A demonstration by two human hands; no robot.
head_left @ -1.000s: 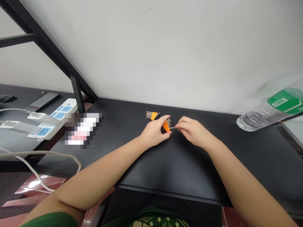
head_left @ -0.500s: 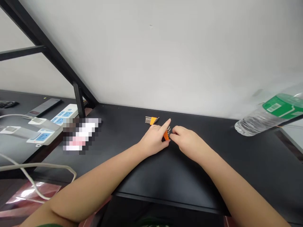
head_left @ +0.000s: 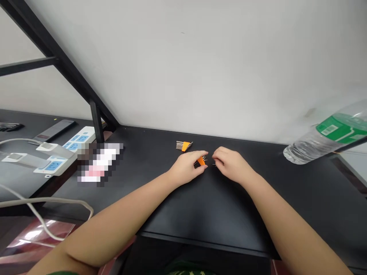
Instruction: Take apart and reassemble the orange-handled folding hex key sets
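My left hand (head_left: 186, 167) grips an orange hex key holder (head_left: 201, 162) between thumb and fingers, with several bent metal ends showing at its right side. Just to the right, my right hand (head_left: 231, 163) is closed, its fingertips pinching a thin metal hex key (head_left: 214, 164), of which only a short tip shows. A narrow gap separates the two hands. Behind my left hand, a second orange holder filled with hex keys (head_left: 185, 146) lies on the black table (head_left: 155, 152), touched by neither hand.
A large water bottle with a green label (head_left: 341, 128) leans at the right. At the left are a white power strip (head_left: 82, 137) with plugs, a blurred-out phone-like object (head_left: 100, 162), loose cables (head_left: 69, 200) and a black metal frame (head_left: 74, 80). A white wall (head_left: 200, 76) backs the table.
My right hand has drawn a little to the right, away from the holder, with a thin key tip now showing. My left index finger has come down from its raised position.
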